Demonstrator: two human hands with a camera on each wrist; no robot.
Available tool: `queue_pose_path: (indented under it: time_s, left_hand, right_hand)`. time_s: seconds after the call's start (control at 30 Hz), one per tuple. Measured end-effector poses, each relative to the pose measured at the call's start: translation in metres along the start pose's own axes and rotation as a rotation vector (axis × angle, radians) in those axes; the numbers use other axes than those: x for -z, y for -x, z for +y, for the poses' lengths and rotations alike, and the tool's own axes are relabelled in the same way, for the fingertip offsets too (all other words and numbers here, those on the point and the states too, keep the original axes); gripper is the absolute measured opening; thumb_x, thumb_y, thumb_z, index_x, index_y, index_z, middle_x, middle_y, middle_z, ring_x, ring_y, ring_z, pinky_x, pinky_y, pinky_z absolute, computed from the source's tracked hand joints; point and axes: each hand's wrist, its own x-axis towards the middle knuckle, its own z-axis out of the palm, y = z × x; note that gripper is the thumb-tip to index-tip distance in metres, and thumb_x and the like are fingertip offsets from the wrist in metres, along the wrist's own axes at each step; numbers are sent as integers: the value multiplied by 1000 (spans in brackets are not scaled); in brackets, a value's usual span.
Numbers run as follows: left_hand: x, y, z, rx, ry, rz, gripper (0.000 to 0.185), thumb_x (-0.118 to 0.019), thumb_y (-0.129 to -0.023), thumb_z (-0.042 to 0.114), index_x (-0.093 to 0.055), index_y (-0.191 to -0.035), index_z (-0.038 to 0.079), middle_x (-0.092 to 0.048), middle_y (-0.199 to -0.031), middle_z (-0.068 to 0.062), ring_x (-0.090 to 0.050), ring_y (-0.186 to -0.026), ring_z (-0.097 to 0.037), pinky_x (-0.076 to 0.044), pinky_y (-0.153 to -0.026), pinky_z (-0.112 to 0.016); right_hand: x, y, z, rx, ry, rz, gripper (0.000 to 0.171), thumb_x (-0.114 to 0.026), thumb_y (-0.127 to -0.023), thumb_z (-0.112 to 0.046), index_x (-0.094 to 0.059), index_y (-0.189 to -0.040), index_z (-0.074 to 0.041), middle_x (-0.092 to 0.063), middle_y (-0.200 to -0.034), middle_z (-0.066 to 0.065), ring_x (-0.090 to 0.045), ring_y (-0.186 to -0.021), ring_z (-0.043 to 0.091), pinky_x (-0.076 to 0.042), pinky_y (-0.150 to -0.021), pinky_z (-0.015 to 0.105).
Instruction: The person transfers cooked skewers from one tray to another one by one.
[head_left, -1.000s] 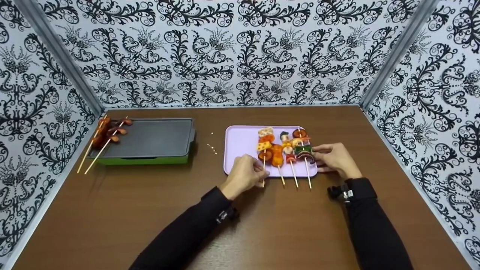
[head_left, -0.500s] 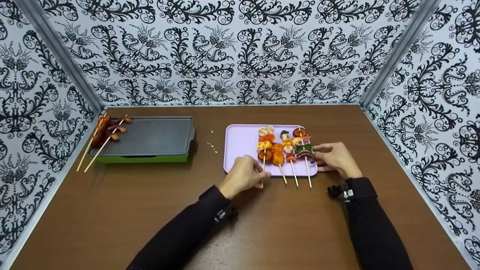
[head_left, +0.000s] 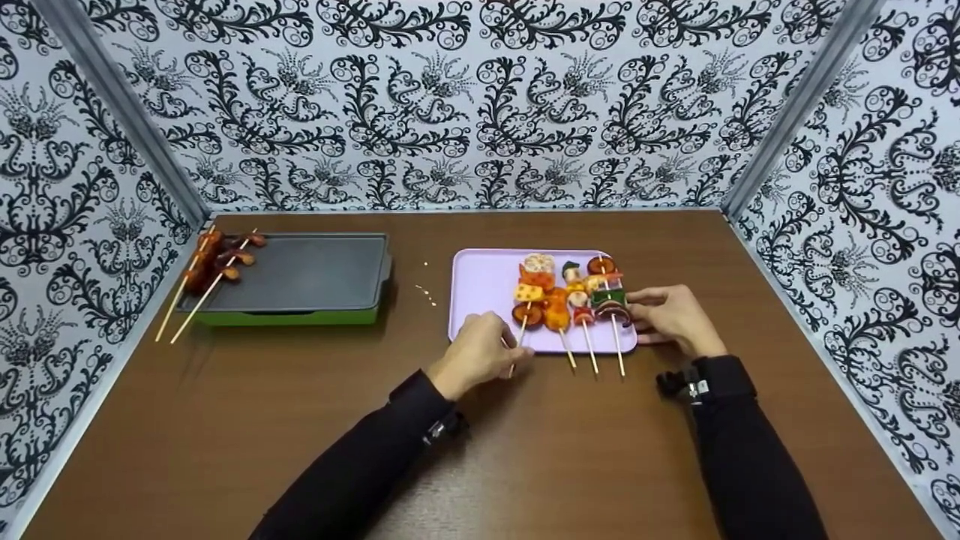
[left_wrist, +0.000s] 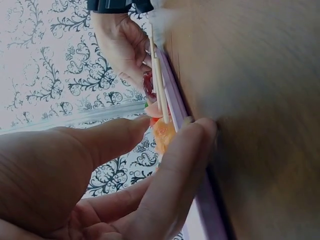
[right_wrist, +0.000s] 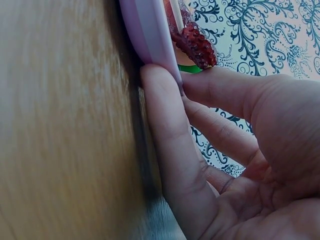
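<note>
My left hand (head_left: 480,349) is at the front edge of a lilac tray (head_left: 484,281), its fingers at the stick of the leftmost skewer (head_left: 529,292). That skewer carries a lotus-root slice, orange and yellow pieces and a brown round slice, and lies tilted. In the left wrist view the thumb (left_wrist: 132,132) and a finger (left_wrist: 175,165) stand apart near the tray; the grip is partly hidden. My right hand (head_left: 671,319) pinches the tray's right rim between thumb and finger. Beside the leftmost skewer lie an orange skewer (head_left: 556,309) and two mixed vegetable skewers (head_left: 577,298).
At the far left stands a green tabletop grill (head_left: 289,319) with a dark flat plate (head_left: 315,270). Two brown-glazed skewers (head_left: 225,264) lie across its left end, sticks overhanging the front. Small pale crumbs (head_left: 426,294) lie between grill and tray. Patterned walls (head_left: 465,112) enclose the table.
The leftmost skewer has turned slightly: its stick end went left with my left hand, and its food top shifted right. My right hand stays at the tray rim.
</note>
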Motion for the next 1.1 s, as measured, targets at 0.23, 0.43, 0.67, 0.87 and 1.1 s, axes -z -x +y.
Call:
queue_pose_path:
  time_s: [0.23, 0.43, 0.67, 0.87, 1.1]
  left_hand:
    - [9, 3, 1, -15, -66, 37, 29, -86, -88, 31, -79, -81, 4, -76, -84, -9, -67, -73, -22, -55, -65, -33]
    - [14, 5, -2, -48, -89, 53, 31, -86, -87, 31, -79, -87, 1, -78, -89, -13, -71, -79, -25, -58, -71, -37]
    - [23, 9, -1, -4, -147, 53, 37, -85, -89, 39, -79, -101, 4, -77, -94, -8, -70, -79, -22, -58, -69, -39]
    - [27, 13, 1, 7, -204, 95, 53, -84, -87, 48, -75, -120, 7, -68, -110, -13, -67, -90, -29, -59, -74, -47]
    - [34, 14, -2, -91, -242, 136, 78, -87, -80, 55, -64, -140, 9, -54, -139, -23, -59, -117, -41, -55, -93, -52]
  right_hand:
    - [-1, 2, -1, 21, -10, 0, 42, -70, -100, -11, -63, -139, 4, -75, -107, 20, -77, -83, 27, -64, -74, 43]
    - [-1, 2, 0, 16, -6, 2, 41, -69, -101, -10, -63, -139, 4, -75, -108, 21, -77, -84, 28, -64, -74, 44]
    - [-1, 0, 0, 7, -3, -2, 41, -70, -100, -10, -63, -138, 3, -75, -107, 19, -77, -85, 27, -64, -75, 43]
    - [0, 0, 0, -4, -6, -1, 42, -71, -99, -11, -63, -139, 2, -76, -106, 19, -77, -85, 28, -64, -75, 43]
    - [-1, 1, -1, 7, -8, -2, 43, -72, -99, -12, -63, -139, 3, -76, -105, 17, -77, -84, 26, -64, -74, 43]
